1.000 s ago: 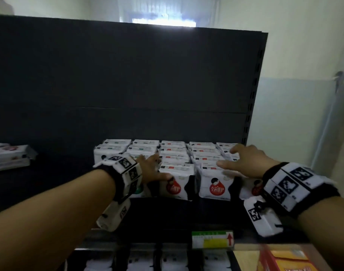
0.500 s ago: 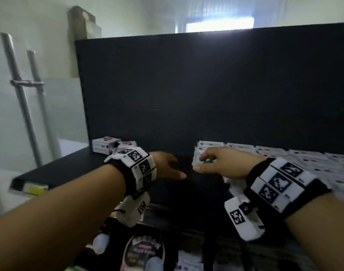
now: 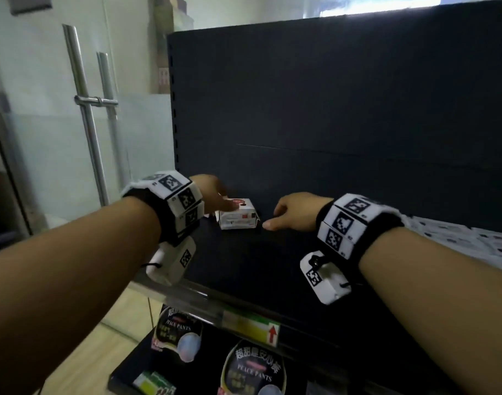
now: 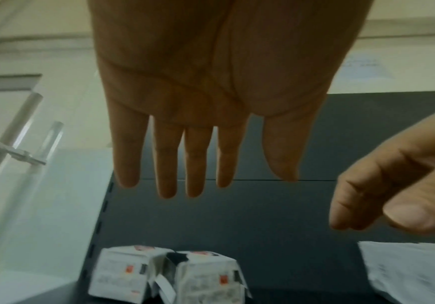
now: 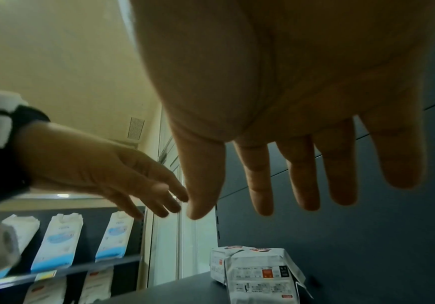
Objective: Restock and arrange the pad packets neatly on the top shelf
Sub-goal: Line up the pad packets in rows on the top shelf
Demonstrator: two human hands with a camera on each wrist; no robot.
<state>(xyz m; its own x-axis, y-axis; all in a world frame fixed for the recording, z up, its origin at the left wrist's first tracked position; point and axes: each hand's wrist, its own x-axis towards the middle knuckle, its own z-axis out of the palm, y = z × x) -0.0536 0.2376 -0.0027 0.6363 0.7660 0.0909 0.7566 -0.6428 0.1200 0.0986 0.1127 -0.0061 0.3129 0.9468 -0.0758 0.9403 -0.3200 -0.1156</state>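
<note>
Two small white pad packets (image 3: 238, 217) with red marks lie side by side at the left end of the dark top shelf (image 3: 244, 266); both show in the left wrist view (image 4: 206, 275) and the right wrist view (image 5: 258, 273). My left hand (image 3: 217, 196) reaches over their top left corner with straight fingers (image 4: 195, 164) and holds nothing; whether it touches them I cannot tell. My right hand (image 3: 291, 215) hovers just right of the packets, fingers relaxed (image 5: 299, 174), empty. Rows of white packets (image 3: 472, 243) fill the shelf's right part.
The black back panel (image 3: 329, 109) rises behind the shelf. Below it, lower shelves hold dark round-labelled packs (image 3: 252, 369) and blue-white packs (image 5: 58, 246). A price tag (image 3: 252, 327) sits on the shelf's front rail. Glass and metal door bars (image 3: 87, 115) stand to the left.
The view has swung from the packed rows to the shelf's left end. Both hands left the rows and moved left to the two loose packets.
</note>
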